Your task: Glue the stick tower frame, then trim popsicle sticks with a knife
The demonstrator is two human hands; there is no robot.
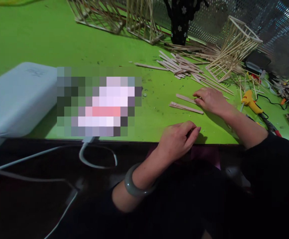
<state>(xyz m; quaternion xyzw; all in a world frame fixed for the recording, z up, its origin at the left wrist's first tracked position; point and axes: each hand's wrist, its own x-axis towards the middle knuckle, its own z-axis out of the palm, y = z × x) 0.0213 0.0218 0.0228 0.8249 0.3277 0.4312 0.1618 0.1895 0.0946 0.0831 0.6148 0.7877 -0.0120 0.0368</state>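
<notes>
My right hand (212, 101) rests low over the green table, its thumb and fingertips closed on the end of a flat wooden craft stick (184, 98). Just nearer to me lies a small stack of craft sticks (186, 108), apart from both hands. My left hand (178, 139), below a bracelet on the wrist, is at the table's front edge with its fingers curled in. Its palm faces away from view, so whatever it may hold is hidden. A loose pile of craft sticks (180, 66) lies farther back.
A stick-built tower (234, 49) leans at the back right, with more stick frames (144, 25) behind. A yellow glue gun (252, 102) and pliers (271, 124) lie right. On the left are a white power bank (22, 99), a blurred-out device (104, 106) and a white cable (81, 156).
</notes>
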